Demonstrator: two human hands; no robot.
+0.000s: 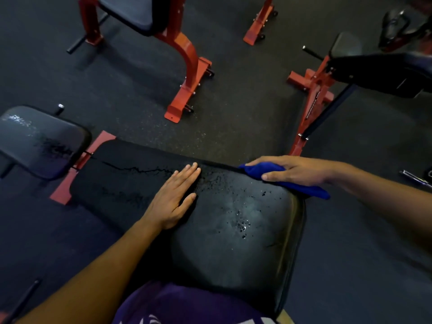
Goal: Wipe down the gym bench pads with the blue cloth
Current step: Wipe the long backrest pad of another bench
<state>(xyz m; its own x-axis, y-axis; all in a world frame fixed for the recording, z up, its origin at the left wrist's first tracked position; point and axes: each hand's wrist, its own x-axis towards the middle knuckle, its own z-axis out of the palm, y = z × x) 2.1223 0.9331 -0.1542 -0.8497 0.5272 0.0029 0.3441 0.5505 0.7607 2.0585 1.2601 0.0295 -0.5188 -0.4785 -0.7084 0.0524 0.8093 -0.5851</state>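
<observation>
Stood over a long black padded vinyl bench pad (233,220), cracked along its far side and speckled with droplets near its middle and right end. Saw beyond the pad, across dark rubber flooring (245,108), several red steel bench frames (187,73). Noted left of the pad, just beside its narrow end, a smaller black seat pad (42,141) with a wet sheen.

Found the left hand (174,199) lying flat on the pad's middle, fingers straight and together, holding nothing, apparently bracing. Found the right hand (294,170) at the pad's far right edge, fingers and thumb curled over a bunched blue cloth (304,187), pressing it against the rim where top meets side.

Judged the step to be wiping the pad's right edge, with the top still beaded and so not yet finished. Judged the next move to call for drawing the cloth inward across the droplets toward the braced hand, then on toward the cracked end.
</observation>
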